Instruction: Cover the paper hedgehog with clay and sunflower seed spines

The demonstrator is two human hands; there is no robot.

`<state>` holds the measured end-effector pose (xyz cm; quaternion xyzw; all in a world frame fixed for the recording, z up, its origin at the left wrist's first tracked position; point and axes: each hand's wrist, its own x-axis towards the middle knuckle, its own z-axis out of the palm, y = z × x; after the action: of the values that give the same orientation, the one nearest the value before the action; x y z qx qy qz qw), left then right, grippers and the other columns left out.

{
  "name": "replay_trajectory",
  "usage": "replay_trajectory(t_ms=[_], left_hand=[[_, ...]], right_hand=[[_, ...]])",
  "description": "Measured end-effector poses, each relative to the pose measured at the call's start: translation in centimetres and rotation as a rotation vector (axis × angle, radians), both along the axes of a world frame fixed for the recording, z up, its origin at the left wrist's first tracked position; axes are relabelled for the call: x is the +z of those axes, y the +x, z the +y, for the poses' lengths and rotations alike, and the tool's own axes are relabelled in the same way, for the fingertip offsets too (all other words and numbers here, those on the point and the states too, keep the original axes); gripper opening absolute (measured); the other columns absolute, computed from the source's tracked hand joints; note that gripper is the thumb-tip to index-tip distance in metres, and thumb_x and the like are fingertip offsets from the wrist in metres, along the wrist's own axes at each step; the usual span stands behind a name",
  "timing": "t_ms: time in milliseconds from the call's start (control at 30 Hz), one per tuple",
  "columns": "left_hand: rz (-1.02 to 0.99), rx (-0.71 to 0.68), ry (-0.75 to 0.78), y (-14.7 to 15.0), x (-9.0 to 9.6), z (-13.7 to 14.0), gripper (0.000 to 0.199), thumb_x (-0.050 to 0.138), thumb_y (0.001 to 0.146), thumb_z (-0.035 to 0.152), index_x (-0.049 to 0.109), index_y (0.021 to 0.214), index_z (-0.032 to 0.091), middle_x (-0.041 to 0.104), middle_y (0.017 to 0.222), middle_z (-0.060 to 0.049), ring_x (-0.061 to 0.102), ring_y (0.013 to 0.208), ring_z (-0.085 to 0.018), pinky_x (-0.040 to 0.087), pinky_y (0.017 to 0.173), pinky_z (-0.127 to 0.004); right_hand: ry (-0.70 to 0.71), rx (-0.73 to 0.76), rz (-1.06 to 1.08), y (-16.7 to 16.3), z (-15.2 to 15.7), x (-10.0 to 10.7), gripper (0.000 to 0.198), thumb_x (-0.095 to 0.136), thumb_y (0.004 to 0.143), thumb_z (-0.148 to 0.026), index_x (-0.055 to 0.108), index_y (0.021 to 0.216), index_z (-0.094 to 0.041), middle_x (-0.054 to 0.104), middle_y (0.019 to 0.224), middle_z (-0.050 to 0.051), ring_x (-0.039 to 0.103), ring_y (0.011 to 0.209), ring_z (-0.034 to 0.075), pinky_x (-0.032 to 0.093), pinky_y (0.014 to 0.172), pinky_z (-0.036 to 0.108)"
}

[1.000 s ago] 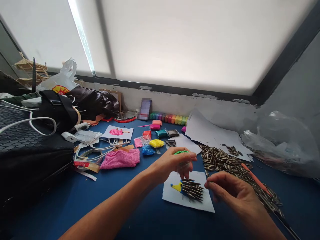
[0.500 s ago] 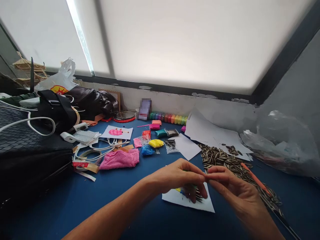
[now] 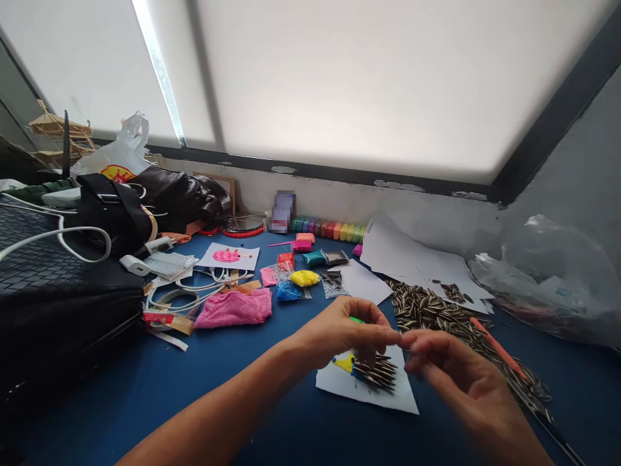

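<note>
My left hand (image 3: pixel 334 331) is curled, with a bit of green clay (image 3: pixel 356 320) showing inside its fingers. Its thumb and fingertips meet the fingertips of my right hand (image 3: pixel 460 372), which are pinched together and slightly blurred. Whatever is between the fingertips is too small to make out. Below both hands, a white paper card (image 3: pixel 334 380) lies on the table. It bears a hedgehog figure (image 3: pixel 376 374) with a yellow clay face, blue clay and striped sunflower seeds as spines. My left fingers cover part of it.
A pile of sunflower seeds (image 3: pixel 422 305) and an orange stick (image 3: pixel 499 349) lie to the right. Bags of coloured clay (image 3: pixel 305 278) stand beyond the hands. At left are a pink cloth (image 3: pixel 235 307), white cables (image 3: pixel 194 285) and a black bag (image 3: pixel 63 310).
My left hand has shifted up and left, uncovering more of the seed spines and yellow face. The right fingers have curled in closer together.
</note>
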<state>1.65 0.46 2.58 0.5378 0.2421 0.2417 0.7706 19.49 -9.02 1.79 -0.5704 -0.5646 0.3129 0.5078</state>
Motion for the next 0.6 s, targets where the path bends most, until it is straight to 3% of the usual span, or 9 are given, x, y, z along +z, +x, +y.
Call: replay_trajectory(t_ms=[67,167,233,400,600], left_hand=[[-0.014,-0.019,0.022,-0.2,0.0,0.2,0.043,0.079,0.068,0.052,0.063,0.073,0.012,0.058,0.057,0.001,0.052,0.049,-0.007,0.037,0.050,-0.022],[-0.019,-0.056,0.016,-0.3,0.0,0.2,0.041,0.075,0.075,0.049,0.070,0.084,0.010,0.061,0.063,0.000,0.053,0.048,-0.007,0.039,0.050,-0.022],[-0.012,-0.047,-0.008,-0.2,0.1,0.1,0.040,0.079,0.071,0.045,0.071,0.087,0.010,0.063,0.066,0.000,0.054,0.049,-0.007,0.040,0.050,-0.022],[-0.044,-0.018,-0.028,-0.2,0.2,0.1,0.041,0.088,0.060,0.042,0.062,0.072,0.013,0.060,0.058,0.002,0.054,0.048,-0.007,0.039,0.049,-0.019],[-0.007,-0.097,0.026,-0.1,-0.5,0.1,0.049,0.067,0.080,0.059,0.067,0.076,0.011,0.057,0.056,0.001,0.050,0.044,-0.007,0.039,0.044,-0.020]], right_hand=[[0.052,0.033,-0.020,0.4,0.2,0.0,0.024,0.067,0.081,-0.044,0.068,0.067,-0.025,0.072,0.084,0.004,0.068,0.080,0.020,0.058,0.070,0.026],[0.000,0.028,-0.022,0.5,0.3,0.4,0.021,0.068,0.080,-0.045,0.074,0.075,-0.026,0.071,0.073,0.003,0.066,0.065,0.017,0.058,0.061,0.025],[-0.049,-0.003,-0.007,0.3,0.4,0.7,0.024,0.073,0.076,-0.048,0.078,0.081,-0.026,0.072,0.068,0.004,0.063,0.057,0.016,0.057,0.055,0.025],[-0.100,-0.087,0.022,0.7,0.8,1.0,0.034,0.076,0.070,-0.055,0.078,0.079,-0.022,0.073,0.066,0.005,0.060,0.051,0.014,0.055,0.050,0.025],[-0.100,-0.041,-0.033,0.9,0.7,0.8,0.039,0.067,0.079,-0.059,0.073,0.070,-0.022,0.067,0.061,0.004,0.062,0.054,0.015,0.055,0.053,0.023]])
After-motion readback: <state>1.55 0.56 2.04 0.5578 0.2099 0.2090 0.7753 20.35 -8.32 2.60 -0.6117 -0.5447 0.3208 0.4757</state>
